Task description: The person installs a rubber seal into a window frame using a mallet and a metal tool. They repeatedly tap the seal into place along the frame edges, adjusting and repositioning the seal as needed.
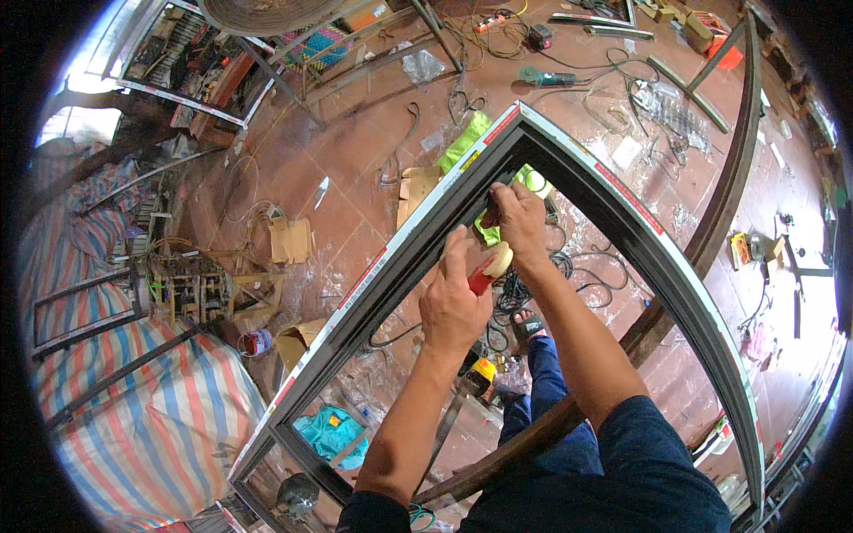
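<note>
A large dark window or door frame (pixel 633 213), with white and red protective tape along its outer edges, lies in front of me. My left hand (pixel 455 300) is closed round a short tool with a red body and a rounded cream end (pixel 489 269), its kind unclear. The fingertips of that hand rest by the left bar's inner edge. Higher up, my right hand (pixel 520 222) has its fingers pinched together at the inside of the same bar, near the top corner. Whatever sits between them is hidden.
Long dark bars (pixel 715 209) pass under the frame. On the tiled floor lie black cables (pixel 595 271), a green angle grinder (pixel 546 78), cardboard pieces (pixel 289 240) and plastic scraps. Striped sheeting (pixel 169 417) covers things at left. A round-topped stand (pixel 258 13) is at the top.
</note>
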Available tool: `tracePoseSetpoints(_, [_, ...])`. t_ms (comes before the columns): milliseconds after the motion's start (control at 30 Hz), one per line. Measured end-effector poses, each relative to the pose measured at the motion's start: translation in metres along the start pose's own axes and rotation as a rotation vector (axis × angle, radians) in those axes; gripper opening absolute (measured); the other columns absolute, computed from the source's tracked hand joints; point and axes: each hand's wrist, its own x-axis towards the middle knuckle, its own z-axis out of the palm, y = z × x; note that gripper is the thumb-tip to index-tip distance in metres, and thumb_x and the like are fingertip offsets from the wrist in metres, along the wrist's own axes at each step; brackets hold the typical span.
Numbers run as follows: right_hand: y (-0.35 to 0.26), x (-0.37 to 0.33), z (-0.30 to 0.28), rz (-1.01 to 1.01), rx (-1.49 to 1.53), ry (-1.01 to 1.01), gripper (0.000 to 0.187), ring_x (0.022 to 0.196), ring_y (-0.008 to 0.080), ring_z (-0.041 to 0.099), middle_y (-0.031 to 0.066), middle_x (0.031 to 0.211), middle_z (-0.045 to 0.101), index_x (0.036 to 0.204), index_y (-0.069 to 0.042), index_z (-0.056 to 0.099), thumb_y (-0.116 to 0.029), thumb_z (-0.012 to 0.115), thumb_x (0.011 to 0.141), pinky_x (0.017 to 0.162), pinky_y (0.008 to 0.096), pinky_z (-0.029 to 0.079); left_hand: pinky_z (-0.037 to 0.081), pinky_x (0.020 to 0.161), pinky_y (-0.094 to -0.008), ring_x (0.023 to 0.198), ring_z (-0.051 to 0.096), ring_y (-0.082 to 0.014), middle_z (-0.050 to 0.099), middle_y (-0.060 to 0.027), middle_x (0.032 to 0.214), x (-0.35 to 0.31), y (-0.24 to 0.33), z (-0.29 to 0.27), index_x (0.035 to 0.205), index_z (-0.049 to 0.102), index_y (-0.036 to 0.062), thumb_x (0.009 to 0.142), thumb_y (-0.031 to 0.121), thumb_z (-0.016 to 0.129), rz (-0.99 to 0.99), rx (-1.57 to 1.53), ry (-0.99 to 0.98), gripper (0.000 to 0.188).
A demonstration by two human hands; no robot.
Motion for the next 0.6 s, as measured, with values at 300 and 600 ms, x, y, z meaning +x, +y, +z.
tracePoseSetpoints(300, [0.011,0.022,-0.012,-0.065,-0.109,0.035,0.038,0.055,0.0155,0.061,0.0061,0.066,0.063,0.08,-0.001,0.064,-0.033,0.06,0.101,0.056,0.0296,0.049,0.053,0.104,-0.0479,0.131,0.059,-0.0432,0.053,-0.0261,0.149,0.0,0.002,-0.003,0.14,0.045,0.0026,0.082,0.006,0.075,0.01,0.03,0.013,0.065])
tracePoseSetpoints(600, [0.017,0.018,-0.008,-0.041,-0.003,0.066,0.037,0.058,0.0147,0.061,0.0062,0.069,0.061,0.084,0.001,0.063,-0.031,0.06,0.102,0.056,0.0319,0.055,0.053,0.103,-0.0484,0.129,0.06,-0.044,0.054,-0.0264,0.148,0.0,0.003,-0.005,0.139,0.044,0.0029,0.081,0.007,0.076,-0.005,0.031,-0.018,0.066])
